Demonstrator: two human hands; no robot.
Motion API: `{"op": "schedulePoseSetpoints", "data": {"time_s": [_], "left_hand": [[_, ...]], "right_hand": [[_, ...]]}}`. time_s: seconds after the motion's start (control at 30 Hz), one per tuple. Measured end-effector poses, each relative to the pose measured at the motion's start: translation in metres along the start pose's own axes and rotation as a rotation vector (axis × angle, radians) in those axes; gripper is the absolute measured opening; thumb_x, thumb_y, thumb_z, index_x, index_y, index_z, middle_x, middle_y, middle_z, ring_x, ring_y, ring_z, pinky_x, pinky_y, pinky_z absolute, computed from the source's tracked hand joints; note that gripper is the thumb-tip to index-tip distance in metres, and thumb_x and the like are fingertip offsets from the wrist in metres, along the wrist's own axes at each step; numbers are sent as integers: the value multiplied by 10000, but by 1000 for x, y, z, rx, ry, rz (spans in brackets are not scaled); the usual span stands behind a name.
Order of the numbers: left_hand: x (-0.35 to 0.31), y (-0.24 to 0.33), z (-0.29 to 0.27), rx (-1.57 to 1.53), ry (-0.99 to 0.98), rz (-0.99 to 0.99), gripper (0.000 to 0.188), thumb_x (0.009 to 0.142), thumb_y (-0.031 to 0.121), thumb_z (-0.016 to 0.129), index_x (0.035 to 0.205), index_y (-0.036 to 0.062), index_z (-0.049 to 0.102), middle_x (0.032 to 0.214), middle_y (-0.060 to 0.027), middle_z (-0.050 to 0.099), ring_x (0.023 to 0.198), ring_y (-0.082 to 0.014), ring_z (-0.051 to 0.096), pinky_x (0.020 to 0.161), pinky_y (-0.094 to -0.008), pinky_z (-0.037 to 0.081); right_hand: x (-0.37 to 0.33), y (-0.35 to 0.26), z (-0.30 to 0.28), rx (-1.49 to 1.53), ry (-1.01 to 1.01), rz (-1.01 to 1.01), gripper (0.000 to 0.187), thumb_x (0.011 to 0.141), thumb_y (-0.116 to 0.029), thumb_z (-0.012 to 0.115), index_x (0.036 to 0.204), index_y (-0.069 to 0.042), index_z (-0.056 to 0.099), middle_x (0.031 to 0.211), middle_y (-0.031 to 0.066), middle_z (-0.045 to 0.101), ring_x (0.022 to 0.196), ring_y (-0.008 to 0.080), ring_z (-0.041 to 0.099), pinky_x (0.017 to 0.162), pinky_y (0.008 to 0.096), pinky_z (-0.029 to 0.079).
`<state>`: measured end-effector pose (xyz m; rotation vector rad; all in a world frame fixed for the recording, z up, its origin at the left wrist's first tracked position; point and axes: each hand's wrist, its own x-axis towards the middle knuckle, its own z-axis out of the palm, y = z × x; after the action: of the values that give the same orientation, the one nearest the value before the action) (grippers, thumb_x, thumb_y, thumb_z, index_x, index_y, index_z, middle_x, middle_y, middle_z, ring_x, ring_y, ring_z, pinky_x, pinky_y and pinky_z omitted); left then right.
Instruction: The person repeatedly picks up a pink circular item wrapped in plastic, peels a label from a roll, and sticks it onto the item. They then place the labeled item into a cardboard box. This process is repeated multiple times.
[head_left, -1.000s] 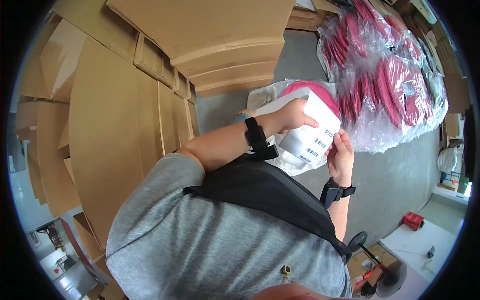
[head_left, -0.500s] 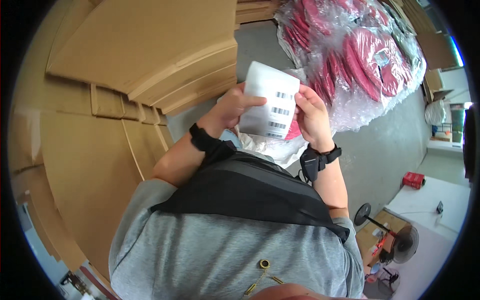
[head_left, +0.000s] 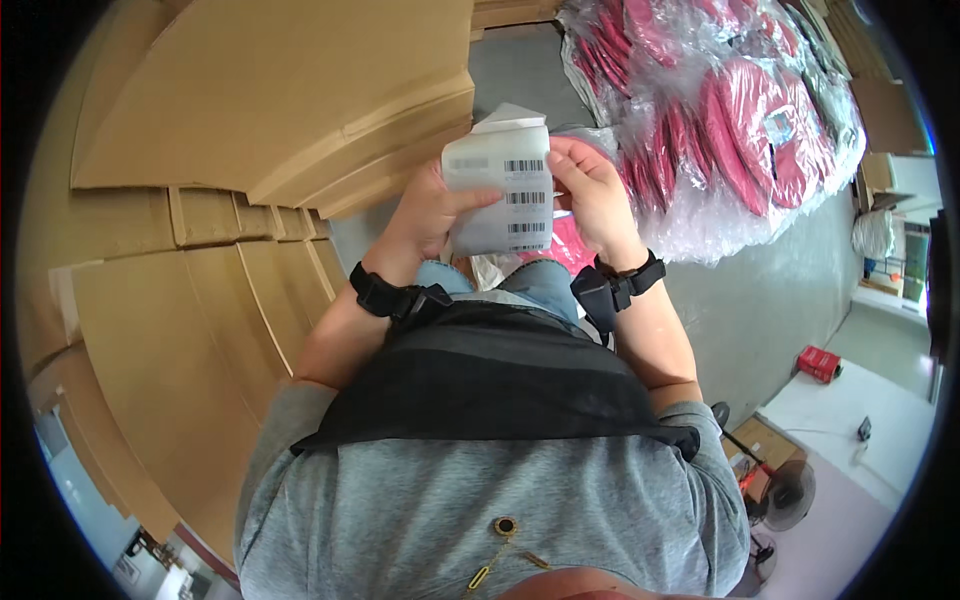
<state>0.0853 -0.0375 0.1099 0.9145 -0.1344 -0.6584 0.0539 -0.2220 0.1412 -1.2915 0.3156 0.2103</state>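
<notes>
A white sheet of barcode labels (head_left: 500, 215) is held up in front of me, its far end folded over. My left hand (head_left: 430, 208) grips its left side, thumb lying across the front and the other fingers hidden behind. On the upper right edge, my right hand (head_left: 590, 195) pinches the sheet between thumb and fingers near the top barcode. Both wrists wear black straps with small black devices. Beneath the sheet, part of a pink item in clear plastic (head_left: 562, 243) shows.
Large brown cardboard sheets (head_left: 290, 90) stand and lean along my left. Several pink items in clear plastic (head_left: 750, 140) are piled at the far right on the grey floor (head_left: 740, 300). A red box (head_left: 819, 364) and a fan (head_left: 785, 495) are at the right.
The label sheet and both hands have shifted left in view, and the sheet now sits straighter with its far end folded. More of my blue-clad legs shows below it.
</notes>
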Motion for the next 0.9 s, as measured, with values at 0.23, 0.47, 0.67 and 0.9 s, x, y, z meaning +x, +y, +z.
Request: {"op": "schedulePoseSetpoints", "data": {"time_s": [0.23, 0.47, 0.67, 0.9], "left_hand": [[-8, -7, 9, 100, 338, 150, 366, 687, -15, 641, 1036, 5, 533, 981, -70, 599, 890, -158, 576, 770, -296, 470], [-4, -36, 33, 310, 495, 198, 326, 663, 40, 682, 968, 5, 574, 890, -62, 628, 810, -129, 592, 714, -276, 469], [15, -62, 73, 705, 491, 171, 291, 695, 78, 675, 962, 8, 585, 894, -61, 635, 806, -113, 590, 709, -258, 471], [33, -102, 90, 857, 489, 90, 296, 671, 141, 704, 934, 45, 609, 865, -80, 643, 778, -171, 612, 696, -299, 465]], "right_hand": [[6, -11, 20, -1098, -131, -1029, 168, 628, -41, 653, 794, -45, 630, 816, 71, 569, 816, 269, 517, 727, 360, 429], [11, 3, -17, -1069, -228, -987, 124, 650, -60, 645, 772, -53, 628, 809, 64, 581, 816, 259, 524, 735, 366, 424], [9, 8, -73, -1056, -270, -873, 89, 652, -78, 639, 735, -49, 625, 777, 79, 593, 790, 269, 542, 720, 373, 419], [10, 19, -121, -968, -323, -688, 95, 627, -80, 644, 703, -26, 626, 718, 121, 598, 708, 300, 561, 679, 372, 429]]}}
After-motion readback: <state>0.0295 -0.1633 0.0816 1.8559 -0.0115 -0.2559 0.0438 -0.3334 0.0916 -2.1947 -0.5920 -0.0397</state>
